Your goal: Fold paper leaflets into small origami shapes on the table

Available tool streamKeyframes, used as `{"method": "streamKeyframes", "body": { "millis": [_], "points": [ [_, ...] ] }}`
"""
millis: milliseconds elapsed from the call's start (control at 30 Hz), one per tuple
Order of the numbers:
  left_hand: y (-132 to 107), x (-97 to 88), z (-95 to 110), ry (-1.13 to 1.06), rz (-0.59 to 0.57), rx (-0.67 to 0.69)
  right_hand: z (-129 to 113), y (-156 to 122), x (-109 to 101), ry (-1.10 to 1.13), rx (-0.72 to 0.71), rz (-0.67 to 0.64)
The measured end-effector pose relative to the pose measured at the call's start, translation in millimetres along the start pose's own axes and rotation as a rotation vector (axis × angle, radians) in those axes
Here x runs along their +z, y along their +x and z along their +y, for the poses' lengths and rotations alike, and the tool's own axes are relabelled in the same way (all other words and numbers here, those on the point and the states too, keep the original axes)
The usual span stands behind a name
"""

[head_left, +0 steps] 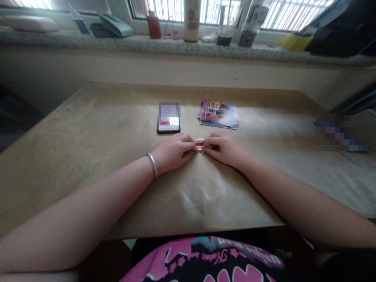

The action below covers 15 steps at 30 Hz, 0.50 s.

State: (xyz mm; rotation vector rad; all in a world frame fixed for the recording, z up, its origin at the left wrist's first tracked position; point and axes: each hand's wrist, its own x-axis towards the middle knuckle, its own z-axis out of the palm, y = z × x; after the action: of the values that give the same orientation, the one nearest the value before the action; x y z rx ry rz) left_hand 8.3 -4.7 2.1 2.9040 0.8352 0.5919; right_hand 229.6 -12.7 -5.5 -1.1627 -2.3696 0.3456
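Observation:
Between my two hands, low over the middle of the table, is a small piece of folded paper (199, 144), white with a red band. My left hand (176, 150) has its fingers closed on the paper's left end, and a silver bangle is on that wrist. At the right end, the thumb and fingers of my right hand (225, 148) pinch it. My fingers cover both ends, so the full shape of the paper is hidden. Just beyond my left hand lies a phone (169, 124) with its screen lit. A stack of colourful printed sheets (219, 114) lies beyond my right hand.
The table (88, 145) has a tan cover with creases near its front edge. At the right side lies a partly blurred blue item (342, 135). Along the stone windowsill (164, 45) stand a red bottle (154, 25), a tall pale container (192, 21) and other items.

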Motion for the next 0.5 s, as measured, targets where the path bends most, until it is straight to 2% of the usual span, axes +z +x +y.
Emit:
{"method": "streamKeyframes", "body": {
  "millis": [233,500],
  "points": [
    [-1,-1.2,1,0.035,-0.011,0.06,-4,-2,1,-0.054,-0.013,0.009],
    [0,-3.0,0,0.094,-0.032,0.093,-7,10,3,-0.067,0.079,-0.065]
  ]
}}
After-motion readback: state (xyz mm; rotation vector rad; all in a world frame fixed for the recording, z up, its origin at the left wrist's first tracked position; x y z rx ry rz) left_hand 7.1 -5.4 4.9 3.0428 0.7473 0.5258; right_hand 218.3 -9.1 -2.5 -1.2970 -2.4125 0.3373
